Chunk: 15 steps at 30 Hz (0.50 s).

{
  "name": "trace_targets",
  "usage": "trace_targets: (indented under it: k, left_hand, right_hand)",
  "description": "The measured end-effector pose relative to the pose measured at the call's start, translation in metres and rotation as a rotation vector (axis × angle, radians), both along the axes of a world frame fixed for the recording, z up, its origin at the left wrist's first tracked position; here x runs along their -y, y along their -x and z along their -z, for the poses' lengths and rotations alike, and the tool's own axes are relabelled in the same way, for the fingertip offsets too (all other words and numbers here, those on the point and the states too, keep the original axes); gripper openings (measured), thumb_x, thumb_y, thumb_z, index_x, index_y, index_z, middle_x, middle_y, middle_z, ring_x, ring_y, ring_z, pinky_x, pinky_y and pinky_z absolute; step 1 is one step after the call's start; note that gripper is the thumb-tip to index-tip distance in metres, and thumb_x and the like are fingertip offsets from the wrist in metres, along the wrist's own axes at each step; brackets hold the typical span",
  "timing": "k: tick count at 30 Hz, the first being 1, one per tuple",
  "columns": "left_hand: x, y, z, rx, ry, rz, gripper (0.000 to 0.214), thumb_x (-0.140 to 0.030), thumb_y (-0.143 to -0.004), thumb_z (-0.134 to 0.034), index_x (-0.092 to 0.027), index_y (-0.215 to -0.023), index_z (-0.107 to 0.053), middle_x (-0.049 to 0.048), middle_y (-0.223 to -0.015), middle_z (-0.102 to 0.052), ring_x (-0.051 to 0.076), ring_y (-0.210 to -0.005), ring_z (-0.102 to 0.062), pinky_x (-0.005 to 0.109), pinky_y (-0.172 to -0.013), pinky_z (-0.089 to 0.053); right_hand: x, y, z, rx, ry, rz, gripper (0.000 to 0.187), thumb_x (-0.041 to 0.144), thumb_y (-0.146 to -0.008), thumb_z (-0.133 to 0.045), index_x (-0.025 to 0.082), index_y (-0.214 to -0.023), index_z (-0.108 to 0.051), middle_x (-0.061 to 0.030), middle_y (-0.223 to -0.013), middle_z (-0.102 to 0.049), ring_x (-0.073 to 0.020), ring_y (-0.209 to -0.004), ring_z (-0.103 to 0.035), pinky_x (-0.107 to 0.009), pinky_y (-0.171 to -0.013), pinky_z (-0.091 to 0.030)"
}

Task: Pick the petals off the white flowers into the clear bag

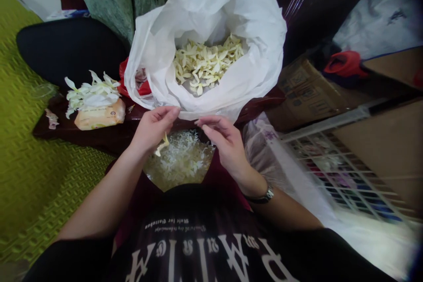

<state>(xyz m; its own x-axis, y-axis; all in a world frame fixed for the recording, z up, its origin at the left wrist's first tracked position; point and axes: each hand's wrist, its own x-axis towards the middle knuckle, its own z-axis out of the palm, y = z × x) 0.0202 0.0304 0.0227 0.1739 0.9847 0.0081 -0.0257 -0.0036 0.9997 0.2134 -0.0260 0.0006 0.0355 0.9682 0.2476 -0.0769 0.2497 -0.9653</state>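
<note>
The fingertips of the left hand (153, 130) are drawn together, just touching the lip of a thin white plastic bag (264, 39), though it is hard to tell whether they pinch anything. A narrow cream petal (161, 145) hangs just below that hand, its contact with the skin unclear. The right hand (224, 143) is half curled, its forefinger and thumb close together beside the bag's lower edge, and nothing shows between them.

The crinkled bag gapes open and holds a loose heap of slender, cream-yellow blossoms (208, 66). Directly beneath the hands, a mound of fine white shreds (178, 158) lies in the person's lap, against a dark shirt with white lettering (211, 251). A metal-banded wristwatch (262, 196) circles the right wrist.

To the left, a smaller pile of white blossoms (92, 94) rests on a soft, pale-orange packet (101, 114), which sits on a glossy dark red surface (82, 128). Further out lie a pebbled green mat (39, 176) and a black cushion (66, 48). To the right stand a cardboard box (307, 97) and a white wire rack (340, 172).
</note>
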Motion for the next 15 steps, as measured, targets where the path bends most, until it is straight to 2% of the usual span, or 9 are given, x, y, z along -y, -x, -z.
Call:
trace_targets:
  k: [2,4,6,11,15]
  left_hand:
    - [0.0,-0.004,-0.002,-0.017,-0.078,-0.031,0.045,-0.059,-0.079,-0.078,-0.016,-0.095,-0.077,-0.0056,-0.054,-0.046,0.007,-0.048,-0.032,0.024,-0.048,-0.024]
    - [0.001,-0.009,-0.004,-0.068,-0.176,-0.078,0.041,-0.057,-0.082,-0.077,-0.016,-0.092,-0.077,-0.0043,-0.057,-0.049,0.008,-0.051,-0.037,0.024,-0.051,-0.029]
    - [0.003,-0.014,-0.004,-0.136,-0.259,-0.123,0.039,-0.055,-0.083,-0.076,-0.017,-0.09,-0.076,-0.0029,-0.061,-0.054,0.01,-0.056,-0.042,0.025,-0.056,-0.035]
    - [0.007,-0.019,0.0,-0.189,-0.254,-0.106,0.038,-0.055,-0.083,-0.075,-0.018,-0.091,-0.077,-0.0013,-0.064,-0.057,0.013,-0.061,-0.047,0.026,-0.06,-0.038]
    - [0.012,-0.016,0.0,-0.145,-0.193,-0.034,0.041,-0.053,-0.078,-0.08,-0.018,-0.099,-0.076,-0.0016,-0.067,-0.056,0.012,-0.06,-0.048,0.025,-0.058,-0.038]
  right_hand:
    - [0.004,0.008,-0.005,0.029,0.075,-0.13,0.027,0.044,-0.089,-0.07,0.025,-0.108,-0.069,-0.0048,-0.104,-0.075,-0.0208,-0.1,-0.07,-0.04,-0.093,-0.056]
    - [0.005,0.017,-0.007,0.066,0.14,-0.278,0.037,0.044,-0.085,-0.075,0.024,-0.114,-0.066,-0.0057,-0.106,-0.073,-0.0203,-0.1,-0.069,-0.036,-0.086,-0.057]
    - [0.003,0.026,-0.004,0.077,0.195,-0.35,0.044,0.04,-0.078,-0.081,0.023,-0.116,-0.065,-0.0051,-0.104,-0.073,-0.0199,-0.098,-0.069,-0.034,-0.081,-0.057]
    - [-0.006,0.038,0.009,-0.124,0.354,-0.361,0.024,0.024,-0.073,-0.077,0.022,-0.095,-0.068,-0.0011,-0.083,-0.072,-0.0169,-0.077,-0.069,-0.031,-0.07,-0.059]
    - [-0.01,0.037,0.012,-0.264,0.437,-0.318,0.015,0.022,-0.069,-0.075,0.021,-0.084,-0.072,0.0,-0.078,-0.072,-0.0143,-0.07,-0.065,-0.027,-0.06,-0.057]
